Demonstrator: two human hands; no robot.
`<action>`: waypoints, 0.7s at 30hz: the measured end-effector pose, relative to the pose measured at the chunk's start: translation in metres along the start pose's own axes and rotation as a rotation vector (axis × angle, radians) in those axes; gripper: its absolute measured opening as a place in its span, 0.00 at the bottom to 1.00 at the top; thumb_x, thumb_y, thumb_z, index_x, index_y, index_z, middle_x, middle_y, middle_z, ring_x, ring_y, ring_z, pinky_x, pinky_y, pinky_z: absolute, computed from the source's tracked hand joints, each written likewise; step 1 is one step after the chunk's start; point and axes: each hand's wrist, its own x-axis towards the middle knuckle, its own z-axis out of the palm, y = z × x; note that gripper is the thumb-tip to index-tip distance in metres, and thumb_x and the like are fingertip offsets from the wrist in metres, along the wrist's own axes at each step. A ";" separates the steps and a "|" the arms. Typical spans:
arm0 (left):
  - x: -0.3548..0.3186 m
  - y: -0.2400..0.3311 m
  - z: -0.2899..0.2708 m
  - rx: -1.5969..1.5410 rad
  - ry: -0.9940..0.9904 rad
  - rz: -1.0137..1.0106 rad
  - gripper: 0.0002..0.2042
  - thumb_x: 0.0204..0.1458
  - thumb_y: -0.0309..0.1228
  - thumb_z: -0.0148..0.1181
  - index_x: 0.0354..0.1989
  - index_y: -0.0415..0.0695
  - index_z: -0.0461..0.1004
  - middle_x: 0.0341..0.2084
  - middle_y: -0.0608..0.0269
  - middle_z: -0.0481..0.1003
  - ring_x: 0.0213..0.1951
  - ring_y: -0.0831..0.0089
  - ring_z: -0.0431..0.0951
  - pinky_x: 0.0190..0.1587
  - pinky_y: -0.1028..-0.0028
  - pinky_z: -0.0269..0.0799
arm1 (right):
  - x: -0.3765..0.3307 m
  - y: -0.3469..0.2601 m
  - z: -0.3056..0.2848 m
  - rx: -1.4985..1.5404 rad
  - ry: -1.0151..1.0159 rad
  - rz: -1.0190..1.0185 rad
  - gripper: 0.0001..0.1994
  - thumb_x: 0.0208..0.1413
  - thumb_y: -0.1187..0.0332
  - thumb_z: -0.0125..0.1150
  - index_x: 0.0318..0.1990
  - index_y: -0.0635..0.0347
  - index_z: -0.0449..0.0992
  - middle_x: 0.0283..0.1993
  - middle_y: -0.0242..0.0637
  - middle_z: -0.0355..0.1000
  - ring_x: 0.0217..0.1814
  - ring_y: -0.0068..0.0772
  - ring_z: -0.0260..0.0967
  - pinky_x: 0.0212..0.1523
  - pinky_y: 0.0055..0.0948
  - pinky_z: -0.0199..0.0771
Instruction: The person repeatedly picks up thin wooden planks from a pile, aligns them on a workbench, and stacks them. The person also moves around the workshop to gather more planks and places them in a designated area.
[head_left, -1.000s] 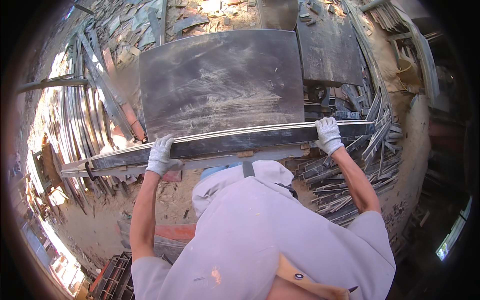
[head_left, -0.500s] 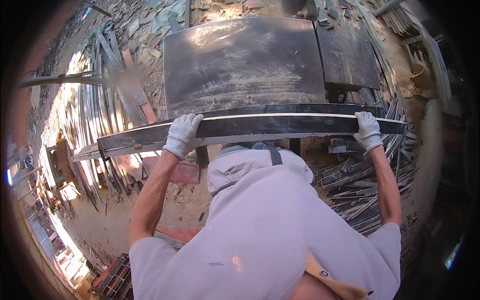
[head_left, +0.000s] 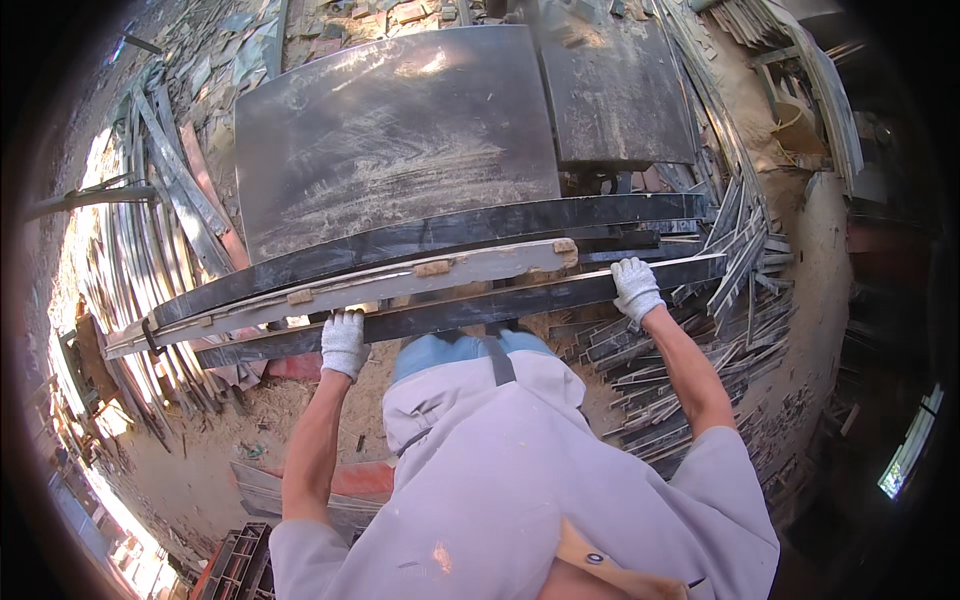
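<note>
Both gloved hands are closed on one long, narrow black board (head_left: 480,311) with a pale upper edge, held crosswise in front of my waist. My left hand (head_left: 344,344) grips it left of its middle, fingers curled over the top edge. Toward its right end, my right hand (head_left: 636,289) grips it the same way. Just beyond the board, apart from it on the right, runs a greyish plank (head_left: 385,289) with small wooden blocks along it. Behind that, a dark curved rail (head_left: 430,234) lies along the near edge of a dusty black tabletop (head_left: 400,140).
A second dark panel (head_left: 622,100) adjoins the tabletop on the right. Heaps of thin strips lie at left (head_left: 165,235) and right (head_left: 690,365). A reddish board (head_left: 362,478) rests on the dirt ground behind my left arm, and wood scraps litter the far ground.
The black board has come away from the table edge toward my body, with both hands still on it. The blocked plank behind it now shows. My view has shifted to the right.
</note>
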 end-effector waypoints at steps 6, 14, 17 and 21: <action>-0.010 0.055 -0.029 -0.140 0.010 -0.076 0.35 0.43 0.43 0.76 0.60 0.44 0.71 0.54 0.52 0.76 0.60 0.53 0.72 0.65 0.52 0.65 | 0.007 0.012 0.031 0.015 -0.029 -0.039 0.30 0.34 0.59 0.79 0.47 0.56 0.75 0.45 0.44 0.73 0.51 0.47 0.70 0.51 0.45 0.70; 0.024 -0.021 -0.136 -0.241 0.586 -0.199 0.27 0.60 0.45 0.65 0.64 0.46 0.72 0.64 0.51 0.71 0.69 0.48 0.66 0.75 0.48 0.54 | 0.002 0.040 -0.100 0.186 0.382 -0.110 0.56 0.36 0.59 0.82 0.74 0.66 0.56 0.72 0.54 0.60 0.76 0.60 0.56 0.77 0.56 0.52; 0.051 -0.057 -0.125 -0.246 0.301 -0.188 0.25 0.64 0.50 0.59 0.65 0.52 0.74 0.64 0.54 0.72 0.69 0.51 0.65 0.76 0.48 0.49 | 0.052 0.033 -0.130 0.081 0.180 -0.052 0.64 0.34 0.55 0.83 0.77 0.69 0.48 0.76 0.55 0.54 0.81 0.59 0.48 0.82 0.55 0.42; 0.066 -0.073 -0.133 -0.308 0.172 -0.082 0.20 0.62 0.52 0.60 0.55 0.55 0.82 0.50 0.57 0.77 0.57 0.54 0.73 0.67 0.54 0.62 | 0.072 0.032 -0.099 0.112 0.011 0.036 0.59 0.27 0.58 0.85 0.71 0.66 0.58 0.68 0.54 0.64 0.74 0.58 0.59 0.78 0.52 0.53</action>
